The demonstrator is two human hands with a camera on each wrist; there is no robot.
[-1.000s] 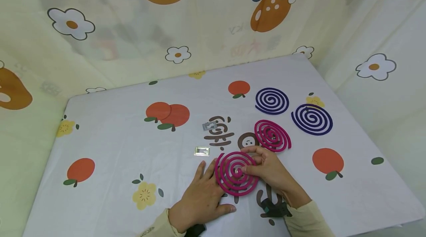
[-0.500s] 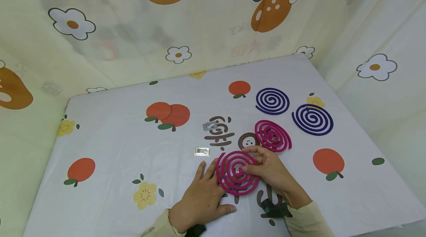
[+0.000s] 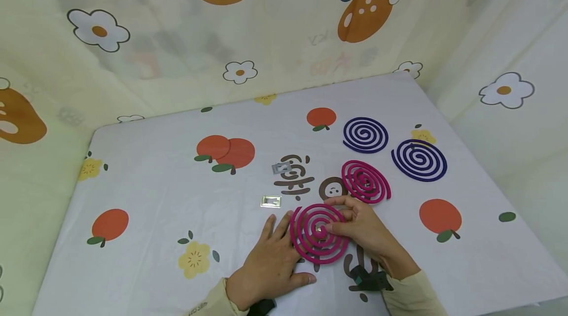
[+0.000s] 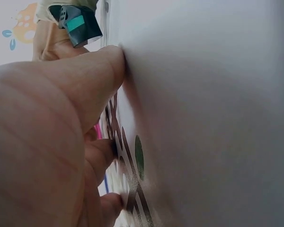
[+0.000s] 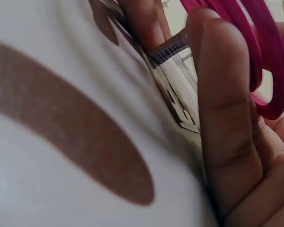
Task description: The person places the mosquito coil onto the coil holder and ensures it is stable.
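My right hand [image 3: 364, 229] pinches the pink coil [image 3: 320, 234] between thumb and fingers over the tabletop [image 3: 151, 257], while my left hand [image 3: 272, 259] lies spread, fingers straight, at its edge. I judge the coil light, stiff and brittle, safest held near its centre; I see no container.

Three views: one high and wide, two low and close.
Head camera faces forward and down over table [image 3: 146, 178] and curtain [image 3: 177, 45]; left wrist skims the tabletop, tilted sideways, past the thumb [image 4: 94, 75]; right wrist, very close, shares right hand [image 3: 361, 227] and pink spiral [image 3: 319, 233] with head.
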